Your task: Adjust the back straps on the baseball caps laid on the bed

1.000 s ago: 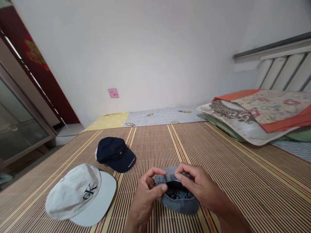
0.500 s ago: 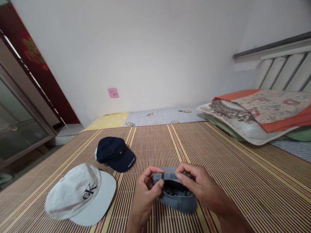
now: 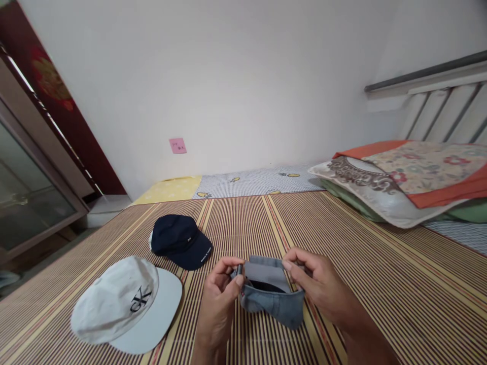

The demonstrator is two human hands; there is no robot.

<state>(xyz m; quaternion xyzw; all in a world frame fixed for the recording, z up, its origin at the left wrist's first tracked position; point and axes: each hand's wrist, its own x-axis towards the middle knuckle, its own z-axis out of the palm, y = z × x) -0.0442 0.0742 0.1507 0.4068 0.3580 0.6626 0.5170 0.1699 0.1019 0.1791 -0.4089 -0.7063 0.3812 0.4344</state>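
A striped mat (image 3: 361, 274) covers the surface up to a checked sheet (image 3: 258, 180) on the far side, beside a pale wall (image 3: 266, 91) bearing a pink note (image 3: 177, 146). Near the centre, the left hand (image 3: 220, 294) and right hand (image 3: 317, 276), apart, each pinch the grey-blue cap (image 3: 274, 304). A white cap (image 3: 117, 299) and navy cap (image 3: 177, 241) lie left; cushions (image 3: 437, 167) are stacked far right.

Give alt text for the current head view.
A person's left hand and right hand pinch a faded blue fabric cap over a brown striped mat; a black-lettered white fabric cap and a navy fabric cap lie to the left.
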